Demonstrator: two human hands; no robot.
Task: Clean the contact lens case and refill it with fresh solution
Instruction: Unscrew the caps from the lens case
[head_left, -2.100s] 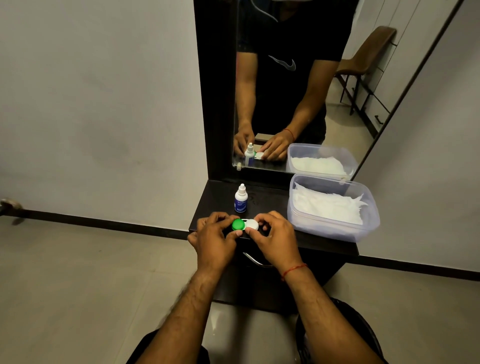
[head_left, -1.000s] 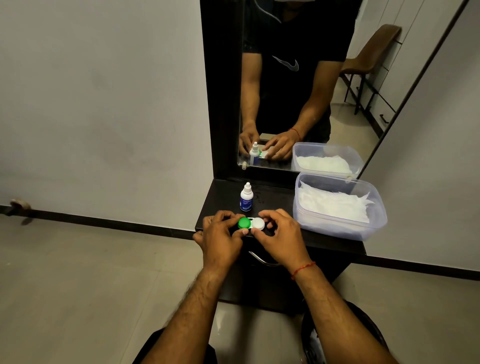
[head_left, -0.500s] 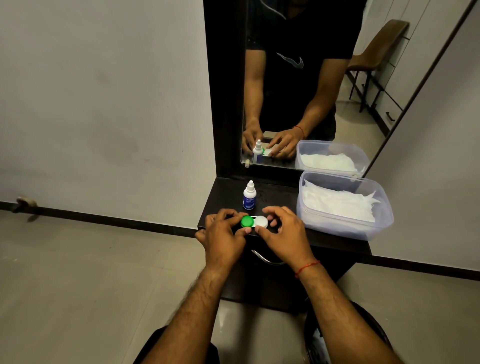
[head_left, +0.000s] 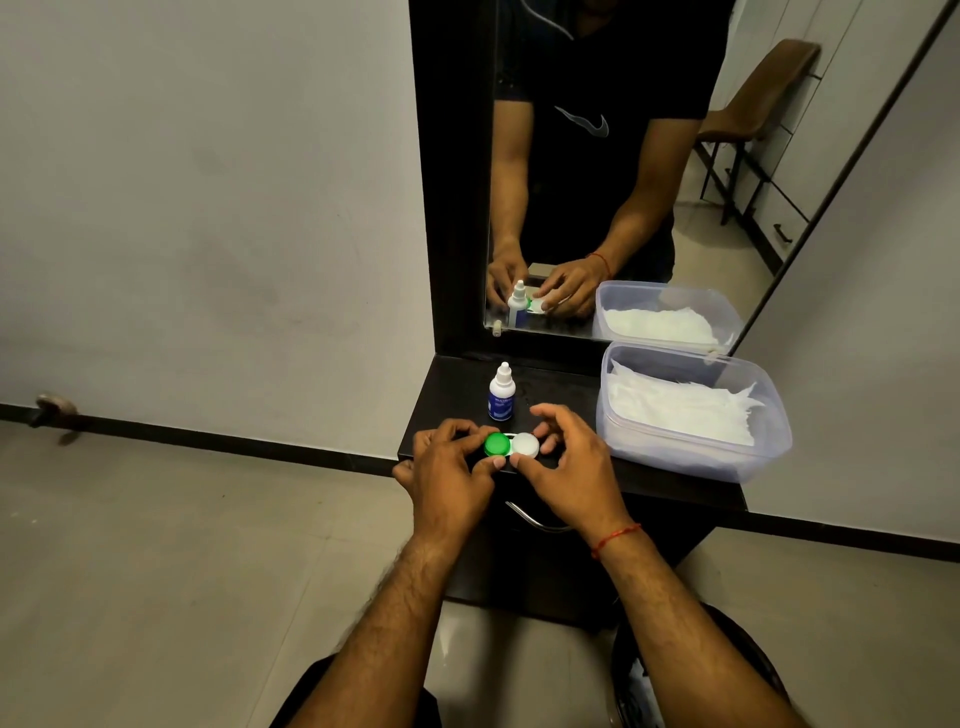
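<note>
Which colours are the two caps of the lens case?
In the head view, the left cap is green and the right cap is white.

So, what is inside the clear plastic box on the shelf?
The clear plastic box holds a pile of white tissues. It has no lid on. Whatever lies under the tissues is covered and cannot be seen.

Pale grey wall (head_left: 208, 208) with a black skirting (head_left: 234, 442); beige tiled floor (head_left: 156, 571); dark cabinet (head_left: 535, 571) under a tall black-framed mirror (head_left: 717, 249); brown chair (head_left: 753, 93) reflected in it; dim light.
</note>
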